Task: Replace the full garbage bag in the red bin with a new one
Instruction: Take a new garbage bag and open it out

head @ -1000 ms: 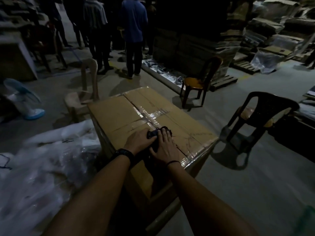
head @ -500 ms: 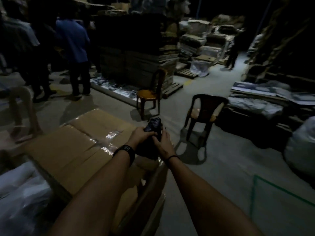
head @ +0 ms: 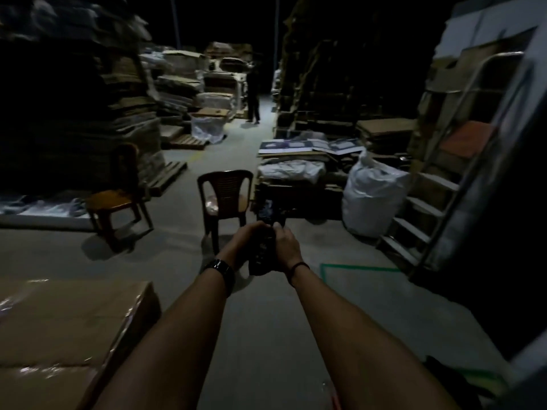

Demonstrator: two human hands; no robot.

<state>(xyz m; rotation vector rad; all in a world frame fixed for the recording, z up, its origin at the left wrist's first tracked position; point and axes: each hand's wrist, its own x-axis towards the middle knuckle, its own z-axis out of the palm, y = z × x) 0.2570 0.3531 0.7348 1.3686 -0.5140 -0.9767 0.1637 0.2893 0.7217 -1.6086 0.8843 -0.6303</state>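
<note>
Our left hand (head: 247, 239) and right hand (head: 285, 247) both grip the folded black plastic garbage bag (head: 265, 242), raised before us, likely to unfold it; 0 bins visible.

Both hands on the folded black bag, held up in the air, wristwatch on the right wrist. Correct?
Not quite: the head view shows the wristwatch on the left wrist, while the right wrist carries only a thin band. The rest stands: left hand and right hand both hold the folded black bag in the air.

No text, label, brand or number is legible anywhere in this dim scene.
</note>
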